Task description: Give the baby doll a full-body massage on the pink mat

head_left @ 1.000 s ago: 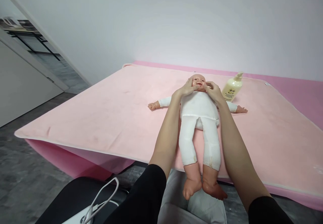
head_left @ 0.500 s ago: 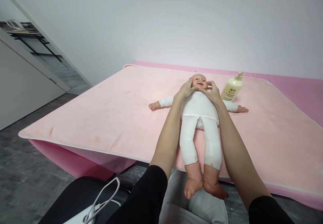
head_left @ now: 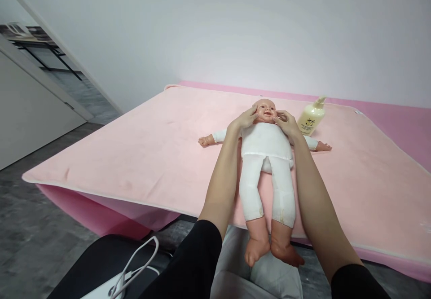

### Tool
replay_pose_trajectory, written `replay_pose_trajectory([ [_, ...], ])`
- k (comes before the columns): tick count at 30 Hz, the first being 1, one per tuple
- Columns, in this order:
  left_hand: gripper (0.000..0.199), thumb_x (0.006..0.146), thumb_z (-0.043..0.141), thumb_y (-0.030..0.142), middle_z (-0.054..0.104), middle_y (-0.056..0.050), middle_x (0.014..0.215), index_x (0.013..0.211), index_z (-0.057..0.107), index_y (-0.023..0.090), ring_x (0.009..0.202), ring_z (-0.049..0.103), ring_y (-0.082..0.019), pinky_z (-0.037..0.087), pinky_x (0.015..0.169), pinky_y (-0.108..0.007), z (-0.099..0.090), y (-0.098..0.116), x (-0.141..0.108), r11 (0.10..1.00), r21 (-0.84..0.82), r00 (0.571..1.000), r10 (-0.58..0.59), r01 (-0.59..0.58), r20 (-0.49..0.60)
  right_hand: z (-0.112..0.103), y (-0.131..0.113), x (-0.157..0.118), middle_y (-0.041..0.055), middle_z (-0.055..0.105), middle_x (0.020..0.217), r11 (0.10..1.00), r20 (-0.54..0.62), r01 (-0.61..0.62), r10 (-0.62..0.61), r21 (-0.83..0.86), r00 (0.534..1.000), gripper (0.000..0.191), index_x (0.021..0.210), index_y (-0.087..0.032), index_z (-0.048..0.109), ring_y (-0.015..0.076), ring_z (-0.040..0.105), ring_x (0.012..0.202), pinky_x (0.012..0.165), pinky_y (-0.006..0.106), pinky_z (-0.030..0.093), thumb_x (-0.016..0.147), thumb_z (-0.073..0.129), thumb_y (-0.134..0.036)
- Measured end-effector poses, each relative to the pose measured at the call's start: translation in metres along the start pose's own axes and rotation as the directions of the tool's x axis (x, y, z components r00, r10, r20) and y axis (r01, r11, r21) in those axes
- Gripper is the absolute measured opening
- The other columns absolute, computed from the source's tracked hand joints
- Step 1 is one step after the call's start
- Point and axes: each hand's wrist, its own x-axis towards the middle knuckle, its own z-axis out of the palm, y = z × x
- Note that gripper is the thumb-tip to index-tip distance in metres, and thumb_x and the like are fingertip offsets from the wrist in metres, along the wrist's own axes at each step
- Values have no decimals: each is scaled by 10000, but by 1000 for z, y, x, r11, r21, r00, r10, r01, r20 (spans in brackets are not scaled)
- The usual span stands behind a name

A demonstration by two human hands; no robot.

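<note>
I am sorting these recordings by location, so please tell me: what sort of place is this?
Probably an indoor baby-care training room: a baby doll lies on a pink cloth, and a pump bottle stands near it.

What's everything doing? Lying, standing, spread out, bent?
White-fabric doll with pinkish plastic head: on its back, arms spread
Left hand: fingers at the doll's cheek
Right hand: fingers at the opposite cheek
Pale-yellow plastic pump bottle: standing
Pale-pink soft cloth: spread, slightly wrinkled
Thin white cable: looped
</note>
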Motion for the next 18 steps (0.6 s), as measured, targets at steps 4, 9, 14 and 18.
replay_pose_trajectory([
  [4, 629, 844, 449, 430, 324, -94, 1506, 1408, 366, 163, 1374, 333, -242, 322, 1076, -322, 0, 10, -7, 994, -84, 997, -77, 75, -23, 1, -4, -2, 80, 616, 1187, 999, -34, -33, 33, 4, 999, 355, 1028, -202, 619, 207, 532, 1153, 1009, 401, 419, 739, 590, -406],
  [9, 628, 785, 540, 508, 580, -133, 1289, 1285, 508, 129, 1191, 520, -288, 397, 984, -359, 6, 19, -9, 994, -61, 988, -95, 88, -122, 10, -9, -4, 92, 612, 1153, 997, -81, 35, -40, -63, 996, 441, 995, -192, 575, 205, 566, 1071, 976, 367, 445, 674, 649, -485],
  [14, 630, 680, 686, 430, 646, -142, 1128, 1193, 559, 88, 1044, 574, -270, 430, 907, -356, 11, 22, -9, 995, -38, 979, -99, 93, -178, 16, -13, -8, 98, 596, 1144, 985, -98, 31, -49, -171, 994, 597, 1010, -193, 528, 224, 583, 1020, 909, 374, 486, 559, 748, -515],
  [18, 652, 624, 735, 407, 647, -126, 1075, 1169, 570, 88, 1020, 567, -251, 437, 865, -328, 12, 21, -7, 995, -2, 973, -95, 96, -212, 15, -11, -8, 98, 620, 1098, 987, -144, 35, -57, -156, 988, 626, 970, -186, 544, 224, 610, 952, 847, 376, 519, 514, 766, -553],
])
